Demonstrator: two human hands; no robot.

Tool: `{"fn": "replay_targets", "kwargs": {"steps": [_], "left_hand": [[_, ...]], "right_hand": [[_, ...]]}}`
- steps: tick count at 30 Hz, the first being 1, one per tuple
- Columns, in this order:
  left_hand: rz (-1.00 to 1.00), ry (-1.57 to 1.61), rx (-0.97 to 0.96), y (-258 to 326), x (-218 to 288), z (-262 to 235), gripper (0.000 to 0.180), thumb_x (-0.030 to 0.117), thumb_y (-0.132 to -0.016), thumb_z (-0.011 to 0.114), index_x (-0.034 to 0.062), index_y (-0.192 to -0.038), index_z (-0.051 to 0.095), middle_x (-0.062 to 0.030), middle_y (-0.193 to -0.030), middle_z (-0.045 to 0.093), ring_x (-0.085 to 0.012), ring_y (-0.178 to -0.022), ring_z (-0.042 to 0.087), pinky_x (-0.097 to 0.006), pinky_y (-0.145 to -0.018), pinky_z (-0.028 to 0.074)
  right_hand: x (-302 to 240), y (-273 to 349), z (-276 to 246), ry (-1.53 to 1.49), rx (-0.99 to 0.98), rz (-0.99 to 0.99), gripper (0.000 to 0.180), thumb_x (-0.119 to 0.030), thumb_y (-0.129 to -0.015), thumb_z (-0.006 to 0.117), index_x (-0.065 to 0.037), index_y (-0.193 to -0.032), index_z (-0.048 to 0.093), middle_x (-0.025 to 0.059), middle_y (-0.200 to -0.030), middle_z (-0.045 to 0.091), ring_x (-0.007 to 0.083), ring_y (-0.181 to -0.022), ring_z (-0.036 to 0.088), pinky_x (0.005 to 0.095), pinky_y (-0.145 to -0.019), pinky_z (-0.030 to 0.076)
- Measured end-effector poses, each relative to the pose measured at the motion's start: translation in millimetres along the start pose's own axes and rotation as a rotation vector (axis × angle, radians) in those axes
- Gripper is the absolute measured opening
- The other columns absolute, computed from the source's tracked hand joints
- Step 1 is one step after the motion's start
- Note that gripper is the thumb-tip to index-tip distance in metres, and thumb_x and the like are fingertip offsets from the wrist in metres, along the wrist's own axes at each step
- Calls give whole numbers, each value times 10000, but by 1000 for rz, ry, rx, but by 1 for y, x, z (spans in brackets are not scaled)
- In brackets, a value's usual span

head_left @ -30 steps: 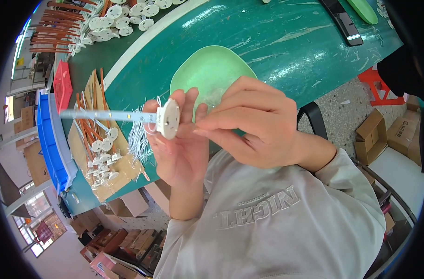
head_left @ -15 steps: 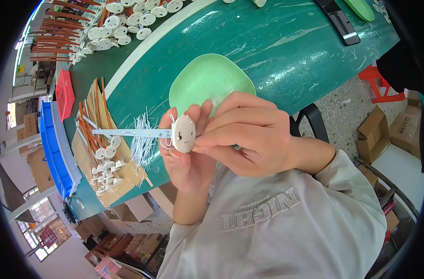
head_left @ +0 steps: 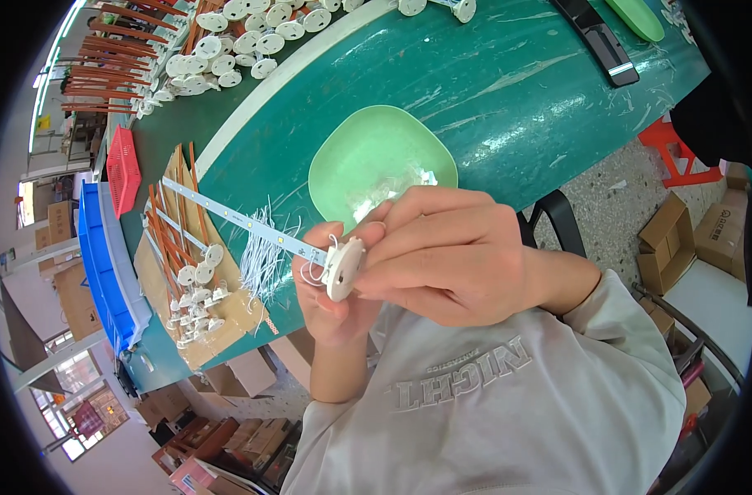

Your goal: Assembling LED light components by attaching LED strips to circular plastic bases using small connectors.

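Observation:
My left hand (head_left: 336, 320) is closed around the base of an LED light strip (head_left: 248, 223), where it joins a round white end cap (head_left: 344, 270). The thin strip points up and to the left, and a thin white wire loops beside the cap. My right hand (head_left: 458, 257) has its thumb and fingers pinched together against the cap's outer face; whatever sits between those fingertips is hidden. Just beyond my hands stands a shallow green dish (head_left: 335, 157) with small clear plastic pieces (head_left: 392, 188) in it.
On the left, cardboard (head_left: 203, 346) carries more capped strips, beside a bundle of white wires (head_left: 264, 264). Blue (head_left: 104, 264) and red (head_left: 123, 173) trays lie farther left. Many capped strips (head_left: 264, 43) are piled at the back. A black phone-like object (head_left: 599, 45) lies far right.
The LED strip has tilted so its far end points higher, and the cap has turned and shifted slightly down and right. Both hands moved with it. More of the dish's clear pieces now show.

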State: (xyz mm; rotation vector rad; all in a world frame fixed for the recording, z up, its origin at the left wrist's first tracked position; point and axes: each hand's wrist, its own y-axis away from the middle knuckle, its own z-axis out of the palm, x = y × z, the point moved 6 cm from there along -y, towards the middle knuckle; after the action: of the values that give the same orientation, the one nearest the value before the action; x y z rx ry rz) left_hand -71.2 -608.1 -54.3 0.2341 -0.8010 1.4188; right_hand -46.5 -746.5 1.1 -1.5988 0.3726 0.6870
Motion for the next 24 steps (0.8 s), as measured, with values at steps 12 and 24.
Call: {"fn": "replay_targets", "kwargs": {"steps": [12, 24], "left_hand": [[11, -12, 6, 4, -20, 10, 595, 468, -960, 521, 192, -1445, 314, -118, -1416, 483, -339, -1406, 307, -475, -1169, 211], [98, -526, 261, -7, 48, -2, 457, 235, -932, 630, -41, -1275, 509, -216, -1246, 599, -344, -1145, 590, -461, -1017, 445]], "right_hand": [[-13, 6, 4, 251, 226, -76, 179, 104, -633, 696, 25, -791, 666, 110, -778, 664, 248, -669, 632, 297, -556, 520], [-2, -13, 3, 103, 5, 13, 215, 62, -659, 735, 25, -866, 692, 111, -780, 680, 251, -678, 641, 322, -591, 521]]}}
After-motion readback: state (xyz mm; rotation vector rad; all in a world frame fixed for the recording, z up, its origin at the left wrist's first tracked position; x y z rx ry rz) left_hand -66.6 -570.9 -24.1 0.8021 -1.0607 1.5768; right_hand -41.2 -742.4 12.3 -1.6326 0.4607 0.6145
